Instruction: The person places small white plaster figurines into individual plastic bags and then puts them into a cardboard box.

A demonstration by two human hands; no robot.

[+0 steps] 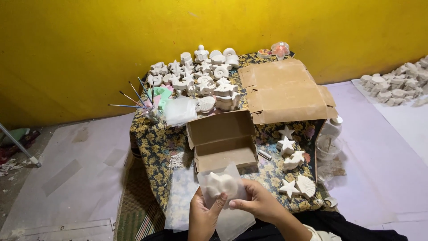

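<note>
Hands: left (pixel 203 216) and right (pixel 255 204) both closed on white shell-like cast (pixel 221 184) in clear wrap; brown box (pixel 223 139) open beyond.

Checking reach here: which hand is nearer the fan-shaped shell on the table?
Right. The right hand sits just left of the shell; the left hand is farther left, beyond the wrapped white piece.

Wall (pixel 89 40): saturated yellow, plain. Low table (pixel 156 143): cloth in dark ground with a dense yellow floral print and a few pink blooms; open cardboard box (pixel 223 143) and flattened cardboard (pixel 285 89) are plain brown. Plaster casts (pixel 200 73), including the stars (pixel 286 145) and the wrapped piece (pixel 221 184) in translucent white film, are uniformly off-white; floor sheets (pixel 379 151) pale lilac-white.
</note>
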